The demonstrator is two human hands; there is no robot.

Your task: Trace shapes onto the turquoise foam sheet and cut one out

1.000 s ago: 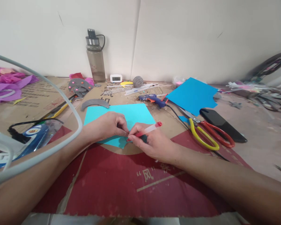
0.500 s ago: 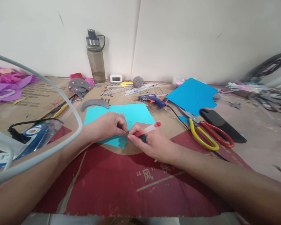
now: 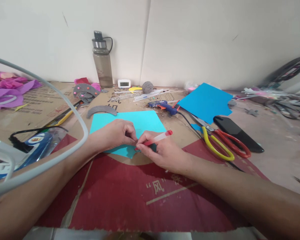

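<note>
A red-capped pen slants up to the right out of my right hand, whose fingers are closed round it with its tip low over the paper. My left hand rests on the light turquoise sheet, its thumb and fingers pinched close to the pen tip. What the left fingertips hold, if anything, is too small to make out. The sheet lies on the cardboard, partly covered by both hands. A grey curved piece touches its back left edge.
Right of the sheet lie a blue glue gun, a blue sheet, scissors and a black phone. A bottle and small clock stand behind. A white cable arcs across the left.
</note>
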